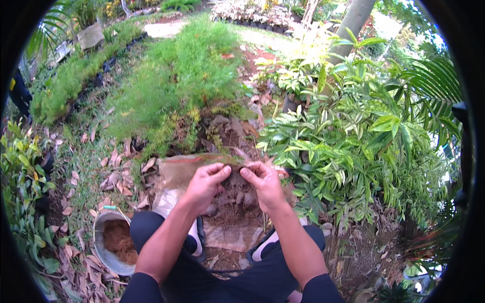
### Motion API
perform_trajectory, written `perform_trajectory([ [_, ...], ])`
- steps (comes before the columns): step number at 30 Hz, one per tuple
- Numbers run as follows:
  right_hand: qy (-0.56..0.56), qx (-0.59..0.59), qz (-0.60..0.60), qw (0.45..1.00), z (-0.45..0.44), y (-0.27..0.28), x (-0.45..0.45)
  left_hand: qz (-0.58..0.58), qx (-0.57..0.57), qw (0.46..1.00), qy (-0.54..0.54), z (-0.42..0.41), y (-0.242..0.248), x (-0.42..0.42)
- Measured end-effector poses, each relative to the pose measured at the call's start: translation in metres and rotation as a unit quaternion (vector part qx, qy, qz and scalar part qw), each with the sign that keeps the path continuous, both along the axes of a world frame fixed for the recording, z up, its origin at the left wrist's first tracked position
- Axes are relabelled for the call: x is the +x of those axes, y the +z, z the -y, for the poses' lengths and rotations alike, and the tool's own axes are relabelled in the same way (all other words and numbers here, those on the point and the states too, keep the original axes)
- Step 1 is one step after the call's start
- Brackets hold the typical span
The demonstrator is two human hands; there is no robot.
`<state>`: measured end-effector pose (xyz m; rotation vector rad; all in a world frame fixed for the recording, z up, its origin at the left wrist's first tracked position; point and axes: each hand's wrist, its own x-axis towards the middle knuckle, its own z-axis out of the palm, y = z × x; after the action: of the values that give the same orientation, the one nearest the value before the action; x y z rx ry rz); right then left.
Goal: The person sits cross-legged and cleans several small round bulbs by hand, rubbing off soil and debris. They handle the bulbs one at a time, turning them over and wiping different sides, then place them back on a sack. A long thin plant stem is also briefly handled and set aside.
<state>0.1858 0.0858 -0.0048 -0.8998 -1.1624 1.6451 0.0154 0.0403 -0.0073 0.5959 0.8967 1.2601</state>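
Note:
In front of me both hands meet with thumbs and fingers pinched. My left hand (pixel 206 183) and my right hand (pixel 266 185) grip opposite sides of a small dark clump of roots and soil (pixel 235 175); its fine detail is blurred. Below them lies a mass of brown roots with rounded tubers (pixel 239 199), partly between my forearms. It rests on a plastic sheet (pixel 227 239) spread between my feet. Behind my hands, a tan sack (pixel 172 172) with a red stripe lies on the ground.
To my left stands a metal bucket (pixel 99 248) holding brown fibrous material (pixel 119 238). Feathery green plants (pixel 178 72) grow ahead; variegated leafy plants (pixel 352 151) crowd the right, near a tree trunk (pixel 352 28). Dry leaves (pixel 113 180) litter the ground. Another person's leg (pixel 19 96) shows far left.

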Motion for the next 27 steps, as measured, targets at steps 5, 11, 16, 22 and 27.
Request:
perform_trajectory([
  [5, -0.04, 0.071, 0.024, 0.996, -0.002, -0.006, -0.007, -0.007, 0.003, 0.999, 0.041, -0.004, -0.011, -0.001],
  [11, -0.07, 0.378, 0.328, 0.863, 0.006, -0.005, -0.006, -0.016, -0.065, 0.996, 0.064, -0.003, -0.024, -0.002],
  [16, 0.006, 0.237, 0.29, 0.927, 0.001, -0.018, -0.007, 0.059, -0.089, 0.994, 0.032, -0.002, -0.028, -0.005],
  [22, 0.061, 0.147, 0.177, 0.971, -0.009, -0.038, -0.008, 0.019, -0.11, 0.992, 0.054, -0.005, -0.027, 0.002],
  [27, 0.013, 0.004, 0.054, 0.998, -0.01, -0.044, -0.007, -0.036, -0.11, 0.991, 0.067, -0.009, -0.03, 0.006],
])
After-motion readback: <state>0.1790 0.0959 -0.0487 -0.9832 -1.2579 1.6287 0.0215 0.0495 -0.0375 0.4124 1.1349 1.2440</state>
